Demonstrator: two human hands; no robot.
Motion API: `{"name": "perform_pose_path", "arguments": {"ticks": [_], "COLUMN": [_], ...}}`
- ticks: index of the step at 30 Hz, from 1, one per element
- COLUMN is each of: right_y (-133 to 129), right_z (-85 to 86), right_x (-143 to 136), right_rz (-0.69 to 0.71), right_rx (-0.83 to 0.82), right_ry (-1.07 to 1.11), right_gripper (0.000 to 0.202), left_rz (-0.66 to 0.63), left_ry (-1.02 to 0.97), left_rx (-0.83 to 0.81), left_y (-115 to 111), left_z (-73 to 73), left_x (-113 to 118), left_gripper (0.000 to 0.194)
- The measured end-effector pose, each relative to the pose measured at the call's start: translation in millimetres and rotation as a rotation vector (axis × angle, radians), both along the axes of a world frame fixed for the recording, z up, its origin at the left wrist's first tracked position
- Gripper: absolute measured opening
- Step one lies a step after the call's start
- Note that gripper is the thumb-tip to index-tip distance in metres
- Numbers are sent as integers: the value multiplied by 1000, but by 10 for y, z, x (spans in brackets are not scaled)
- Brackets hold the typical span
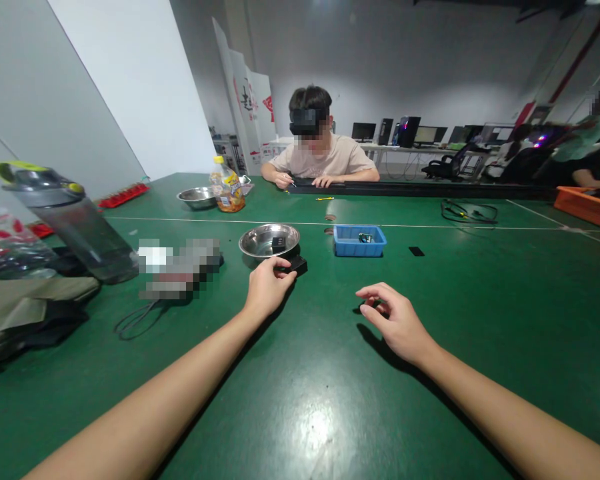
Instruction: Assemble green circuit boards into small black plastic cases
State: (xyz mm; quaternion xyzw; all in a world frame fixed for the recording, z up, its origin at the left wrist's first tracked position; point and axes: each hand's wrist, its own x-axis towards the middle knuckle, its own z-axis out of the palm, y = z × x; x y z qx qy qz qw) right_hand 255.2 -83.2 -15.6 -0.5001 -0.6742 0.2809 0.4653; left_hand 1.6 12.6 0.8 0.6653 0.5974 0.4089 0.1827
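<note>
My left hand (269,285) is closed with thumb and fingers on the near-left end of a small black box (299,266), just in front of a shiny metal bowl (253,247). Another black block (279,244) with faint markings lies inside the bowl. To the right, my right hand (389,316) hovers low over the green table (300,373), fingers curved and apart, with nothing in it. Beyond that hand stands a blue plastic tray (359,250) holding a small circuit board (365,237). A flat black piece (417,251) lies right of the tray.
A grey bottle (75,223), a cloth bag (25,313) and a blurred-out item with a cord (140,320) occupy the left side. Farther back are a drink bottle (229,190), a second bowl (197,197), cables (469,212) and a person (325,153) seated opposite.
</note>
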Motion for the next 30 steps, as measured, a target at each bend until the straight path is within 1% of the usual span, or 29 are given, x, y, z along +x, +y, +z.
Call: {"name": "perform_pose_path", "arguments": {"ticks": [3, 5, 7, 10, 12, 13, 15, 18, 20, 23, 25, 30], "right_y": [-1, -4, -7, -9, -9, -7, -3, 2, 2, -2, -3, -1], "right_z": [3, 7, 11, 19, 21, 20, 14, 1, -3, -1, 2, 3], "right_x": [-1, -2, -5, -10, -10, -8, -4, 3, 5, 4, 2, -1], "right_rz": [6, 6, 4, 0, -1, 1, 0, 3, 7, 11, 10, -9], "right_rx": [-5, -10, -15, -19, -20, -19, -17, -16, -16, -14, -11, 21], "right_ry": [1, 2, 1, 1, 1, 1, 2, 4, 7, 9, 8, -2], "right_gripper": [18, 18, 18, 18, 18, 18, 18, 18, 18, 18, 17, 16], "left_rz": [-19, -4, 30, 68, 78, 70, 56, 62, 85, 106, 112, 112], "left_ry": [-22, -37, -82, -236, -364, -420, -463, -443, -422, -390, -364, -272], "left_rx": [-15, -22, -41, -127, -173, -189, -197, -173, -144, -89, -52, 41], "left_y": [-11, 5, 51, 156, 219, 243, 273, 289, 295, 299, 290, 183], "left_z": [-1, -19, -44, -72, -77, -76, -79, -110, -148, -197, -202, -112], "left_x": [15, 13, -9, -66, -100, -111, -124, -130, -134, -139, -136, -93], "left_gripper": [14, 18, 31, 58, 62, 59, 49, 27, 19, 17, 18, 17]}}
